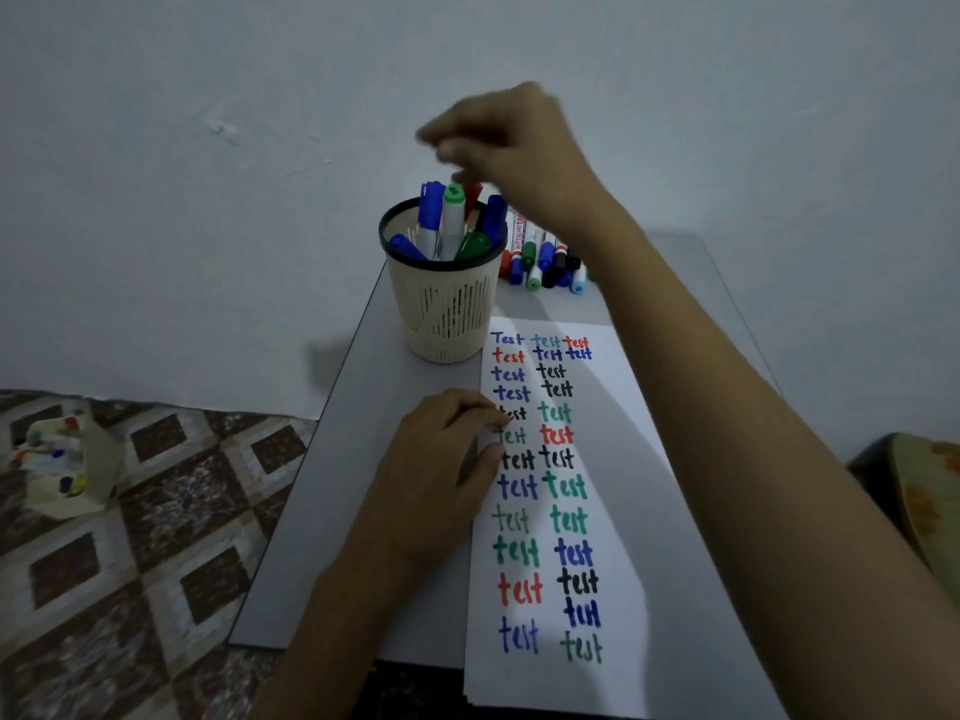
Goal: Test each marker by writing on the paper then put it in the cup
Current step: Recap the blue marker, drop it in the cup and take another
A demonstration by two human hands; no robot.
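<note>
While the cup (444,304) stands upright with several capped markers (453,215) in it, blue, green and red, the loose markers (543,257) lie just behind it to the right, presumably waiting within easy reach. Directly above the cup hangs the right hand (511,142), blurred; its fingers (441,142) look bunched, but whether they pinch anything cannot be told. In front of the cup the paper (639,407), filled with coloured "test" words, is steadied by the left hand (441,459), whose fingers (485,407) press together on its edge, probably to stop it sliding. All rest on a grey bench (337,485). Left of the cup lie patterned floor tiles (156,511) and a crumpled box (62,465); behind it rises a pale wall (208,122).
</note>
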